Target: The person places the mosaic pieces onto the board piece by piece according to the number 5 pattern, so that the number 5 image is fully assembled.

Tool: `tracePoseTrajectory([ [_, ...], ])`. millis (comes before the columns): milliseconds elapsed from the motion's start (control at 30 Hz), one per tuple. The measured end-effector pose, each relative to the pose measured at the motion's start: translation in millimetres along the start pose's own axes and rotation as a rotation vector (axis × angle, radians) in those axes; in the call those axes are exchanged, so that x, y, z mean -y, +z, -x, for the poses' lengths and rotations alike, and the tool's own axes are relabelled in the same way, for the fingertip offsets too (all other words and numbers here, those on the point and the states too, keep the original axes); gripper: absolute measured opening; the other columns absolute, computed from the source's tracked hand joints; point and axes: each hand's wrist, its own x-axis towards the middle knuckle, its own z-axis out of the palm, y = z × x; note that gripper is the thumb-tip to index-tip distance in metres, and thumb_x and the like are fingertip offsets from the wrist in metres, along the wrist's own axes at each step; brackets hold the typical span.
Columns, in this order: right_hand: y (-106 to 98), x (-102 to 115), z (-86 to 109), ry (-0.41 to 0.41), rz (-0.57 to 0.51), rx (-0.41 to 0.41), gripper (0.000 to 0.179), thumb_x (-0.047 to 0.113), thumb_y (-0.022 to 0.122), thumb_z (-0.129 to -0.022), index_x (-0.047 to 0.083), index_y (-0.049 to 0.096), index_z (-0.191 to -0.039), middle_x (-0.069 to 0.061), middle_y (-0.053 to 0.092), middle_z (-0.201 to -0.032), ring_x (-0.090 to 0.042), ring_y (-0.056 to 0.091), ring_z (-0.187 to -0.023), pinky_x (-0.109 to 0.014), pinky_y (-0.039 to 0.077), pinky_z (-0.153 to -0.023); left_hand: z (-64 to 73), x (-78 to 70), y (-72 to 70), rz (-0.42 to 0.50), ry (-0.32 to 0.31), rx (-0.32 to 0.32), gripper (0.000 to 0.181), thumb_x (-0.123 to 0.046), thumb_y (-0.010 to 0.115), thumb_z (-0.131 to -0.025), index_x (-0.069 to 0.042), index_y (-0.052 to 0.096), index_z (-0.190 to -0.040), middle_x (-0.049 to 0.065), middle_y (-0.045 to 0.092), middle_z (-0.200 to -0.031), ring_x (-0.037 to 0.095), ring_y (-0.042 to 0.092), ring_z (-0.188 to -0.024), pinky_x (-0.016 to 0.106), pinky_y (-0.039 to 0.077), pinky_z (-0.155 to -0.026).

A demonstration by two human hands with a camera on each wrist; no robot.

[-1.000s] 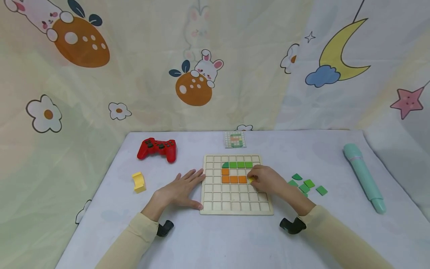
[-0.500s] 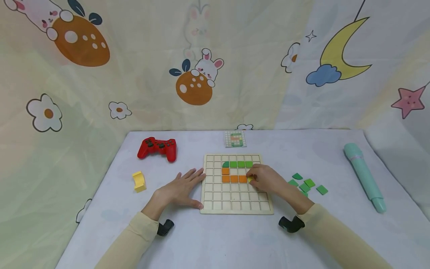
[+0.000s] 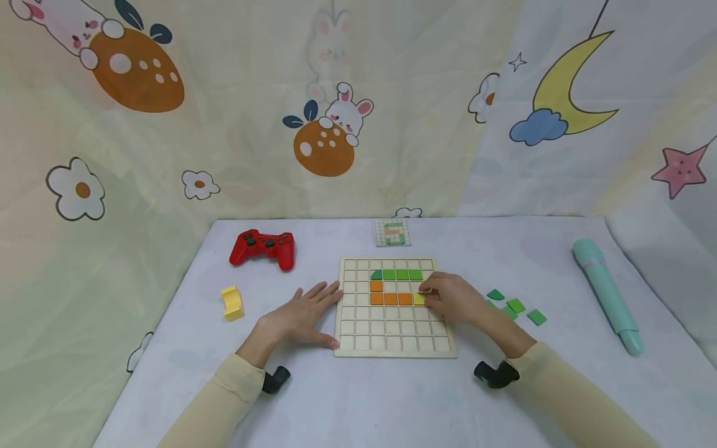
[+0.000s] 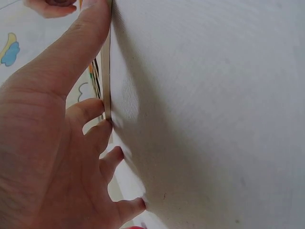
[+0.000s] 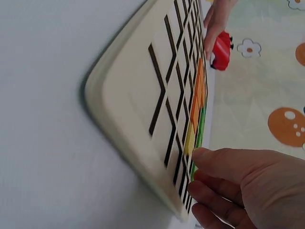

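A pale square grid board [image 3: 370, 342] lies mid-table, with the left hand [image 3: 305, 316] resting flat at its left edge, fingers spread. In the left wrist view the thumb [image 4: 76, 47] and two fingertips touch the board's side. A yellow tile [image 3: 418, 299] sits at the right end of the orange tile row [image 3: 390, 299]. Just beside it is the right hand [image 3: 454, 297], fingers loosely bent, thumb tip close to the yellow tile [image 5: 189, 139] in the right wrist view. No held piece is plainly visible. A green tile row [image 3: 401, 274] lies higher on the board.
Several loose green tiles [image 3: 516, 305] lie right of the board, partly behind the right forearm. A pattern card [image 3: 392, 233] lies behind the board. A red game controller [image 3: 262, 247] and yellow block [image 3: 231, 303] are at left, a mint-green microphone-shaped object [image 3: 607, 295] at right.
The right hand has shifted slightly right, away from the yellow tile, which now shows more fully in the grid. The left hand stays in place.
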Motion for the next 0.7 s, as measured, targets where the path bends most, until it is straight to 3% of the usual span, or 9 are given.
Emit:
tracePoseTrajectory([
  [333,-28,-52,28.1,0.069,-0.006,-0.055,0.023,0.009,0.069,-0.087,0.003,0.070,-0.109,-0.006,0.068,-0.102,-0.022,0.062,-0.090,-0.034,0.052,-0.072,0.3,-1.4,-0.9,-0.003,-0.007,0.009,0.105,-0.061,0.074,-0.073,-0.025,0.021,-0.156,-0.005,0.008,-0.165,0.025,0.009,-0.152,0.062,0.016,-0.118],
  [533,-46,-80,55.6,0.137,-0.019,-0.060,0.026,0.010,0.068,-0.087,0.000,0.069,-0.111,-0.010,0.068,-0.101,-0.025,0.062,-0.089,-0.036,0.053,-0.072,0.4,-1.7,-1.2,-0.002,-0.002,0.004,0.105,-0.060,0.074,-0.073,-0.024,0.021,-0.156,-0.005,0.008,-0.165,0.025,0.009,-0.152,0.062,0.016,-0.118],
  [700,-49,-100,78.2,0.157,0.022,-0.079,0.026,0.010,0.071,-0.085,0.000,0.070,-0.108,-0.010,0.068,-0.096,-0.024,0.062,-0.084,-0.037,0.052,-0.071,-0.2,-1.1,-0.3,-0.004,-0.006,0.003,0.104,-0.061,0.074,-0.073,-0.025,0.021,-0.156,-0.006,0.008,-0.165,0.025,0.008,-0.152,0.062,0.016,-0.118],
])
